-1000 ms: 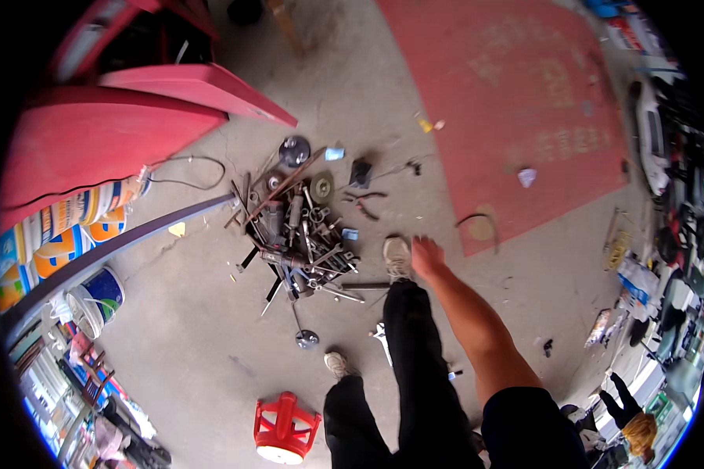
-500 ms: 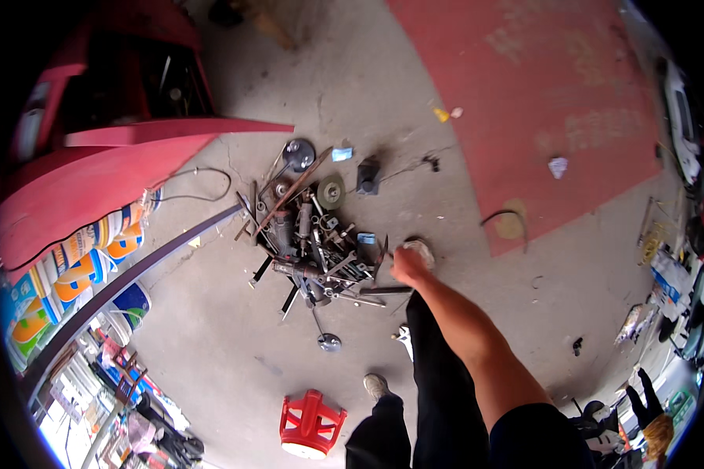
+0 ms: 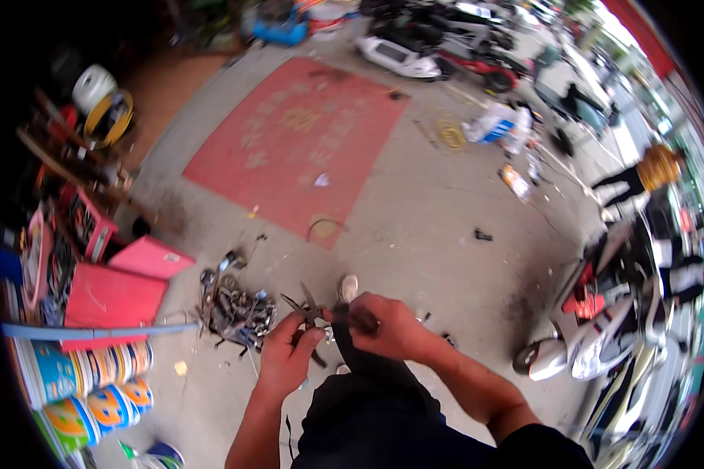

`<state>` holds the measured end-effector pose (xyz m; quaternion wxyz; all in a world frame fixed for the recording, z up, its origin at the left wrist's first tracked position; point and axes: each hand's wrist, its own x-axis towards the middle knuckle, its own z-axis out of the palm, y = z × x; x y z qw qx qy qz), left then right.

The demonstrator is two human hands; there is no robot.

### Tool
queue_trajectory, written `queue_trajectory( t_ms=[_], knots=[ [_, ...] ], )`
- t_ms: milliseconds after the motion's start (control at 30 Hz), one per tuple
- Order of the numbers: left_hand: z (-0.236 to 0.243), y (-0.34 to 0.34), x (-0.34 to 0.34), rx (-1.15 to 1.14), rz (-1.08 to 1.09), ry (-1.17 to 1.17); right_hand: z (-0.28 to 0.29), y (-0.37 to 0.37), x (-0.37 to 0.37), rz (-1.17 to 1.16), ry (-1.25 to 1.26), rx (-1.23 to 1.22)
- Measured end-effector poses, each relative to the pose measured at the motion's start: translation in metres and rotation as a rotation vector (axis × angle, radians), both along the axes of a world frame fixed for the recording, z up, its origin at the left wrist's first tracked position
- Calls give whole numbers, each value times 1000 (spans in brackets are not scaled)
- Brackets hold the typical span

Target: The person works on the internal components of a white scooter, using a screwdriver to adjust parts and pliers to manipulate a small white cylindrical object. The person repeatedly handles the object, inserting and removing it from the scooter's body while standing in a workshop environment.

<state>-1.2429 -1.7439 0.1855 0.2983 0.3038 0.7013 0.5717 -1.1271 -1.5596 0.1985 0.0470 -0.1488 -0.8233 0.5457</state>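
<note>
In front of my body my left hand (image 3: 286, 356) is closed on a dark scissor-like tool (image 3: 310, 309). Its two pointed jaws spread apart and face away from me, while a dark handle sticks out below the fingers. Whether it is shears or pliers is blurred. Close beside it, on the right, my right hand (image 3: 391, 327) is curled into a fist around something dark (image 3: 364, 319) that I cannot make out. Beyond my left hand, a heap of metal tools and parts (image 3: 238, 313) lies on the concrete floor.
Left of the heap are red panels (image 3: 113, 297), a long bluish bar (image 3: 109, 331) and stacked paint buckets (image 3: 105, 410). A red painted patch (image 3: 289, 148) marks the floor ahead. Parked scooters (image 3: 602, 336) line the right side, where a person in a patterned top (image 3: 659, 168) stands farther off.
My view has swung to the right and up. My right hand has risen from beside the tool heap to my body. My left hand has come into view holding the scissor-like tool.
</note>
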Motion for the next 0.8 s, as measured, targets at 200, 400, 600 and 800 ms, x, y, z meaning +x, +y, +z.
queue_trajectory(
  t_ms=[200,400,600,800],
  knots=[
    [85,90,189,86,-299,-503,25,-25,213,-370,361,-549],
    [115,171,394,-8,-891,-451,43,-9,451,-480,677,-831],
    [113,242,644,-79,-1328,-554,55,-9,699,-776,790,-692],
    [58,307,851,-164,-1555,-713,73,4,899,-1136,851,-644]
  ],
)
